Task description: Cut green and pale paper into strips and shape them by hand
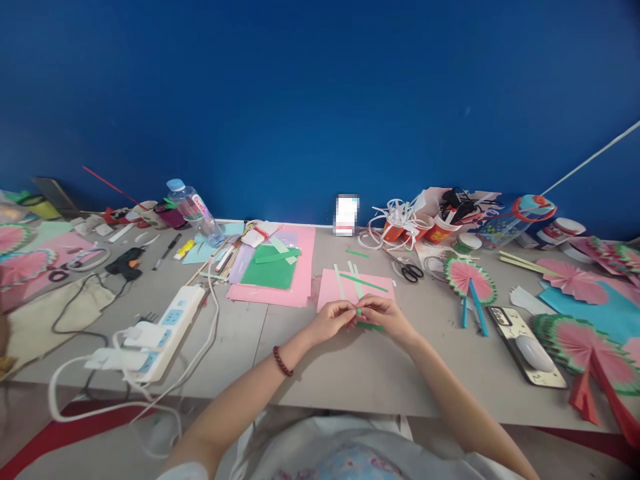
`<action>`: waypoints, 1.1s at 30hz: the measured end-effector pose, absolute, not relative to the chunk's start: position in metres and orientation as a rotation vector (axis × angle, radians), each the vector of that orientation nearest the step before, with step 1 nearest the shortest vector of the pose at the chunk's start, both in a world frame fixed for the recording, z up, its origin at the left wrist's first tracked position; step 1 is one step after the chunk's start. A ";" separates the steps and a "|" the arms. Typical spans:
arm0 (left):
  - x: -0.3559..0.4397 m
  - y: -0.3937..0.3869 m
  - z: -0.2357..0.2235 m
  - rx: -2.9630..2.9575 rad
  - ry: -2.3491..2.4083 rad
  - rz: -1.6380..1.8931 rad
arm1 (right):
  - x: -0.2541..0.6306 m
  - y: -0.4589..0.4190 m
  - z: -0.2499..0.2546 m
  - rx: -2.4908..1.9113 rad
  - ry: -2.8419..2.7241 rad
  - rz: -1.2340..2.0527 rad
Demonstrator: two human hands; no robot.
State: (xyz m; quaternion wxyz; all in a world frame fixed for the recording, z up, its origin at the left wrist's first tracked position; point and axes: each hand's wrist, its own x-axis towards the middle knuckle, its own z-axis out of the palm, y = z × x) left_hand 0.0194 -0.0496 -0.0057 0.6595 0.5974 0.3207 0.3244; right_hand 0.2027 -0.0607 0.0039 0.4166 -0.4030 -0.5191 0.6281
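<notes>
- Below the centre of the frame, pinches with the left hand (334,320), fingertips closed on the left side of a small green piece (359,311).
- Has that piece between the 2 hands, about equally near each; too small to tell its long axis.
- Just above, on a pink sheet (327,287), shows 1 green strip (364,283) slanting down to the right, its lower end nearer the right hand (383,319).
- With that hand, pinches the piece from its right side.

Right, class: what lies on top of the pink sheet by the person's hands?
Pale strips and a darker green strip lie on the pink sheet. The left hand and right hand hide part of its near side, so anything there cannot be seen.
</notes>
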 end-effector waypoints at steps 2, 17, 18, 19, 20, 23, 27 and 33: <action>0.019 -0.049 -0.006 1.355 0.716 0.714 | 0.204 -0.062 0.005 -0.983 -1.334 1.613; 0.020 -0.051 -0.005 1.482 0.814 0.716 | 0.209 -0.060 0.006 -1.034 -1.335 1.553; 0.020 -0.052 -0.004 1.541 0.833 0.733 | 0.210 -0.059 0.007 -1.037 -1.300 1.551; 0.020 -0.052 -0.003 1.612 0.851 0.745 | 0.212 -0.058 0.008 -1.042 -1.267 1.542; 0.020 -0.053 -0.002 1.688 0.869 0.748 | 0.215 -0.058 0.009 -1.048 -1.238 1.527; 0.021 -0.057 -0.003 1.925 0.895 0.734 | 0.227 -0.060 0.012 -1.094 -1.178 1.478; 0.026 -0.065 -0.009 2.155 0.763 0.749 | 0.251 -0.074 0.011 -1.215 -1.115 1.458; 0.035 -0.073 -0.013 2.421 0.611 0.658 | 0.285 -0.096 -0.001 -1.479 -1.129 1.509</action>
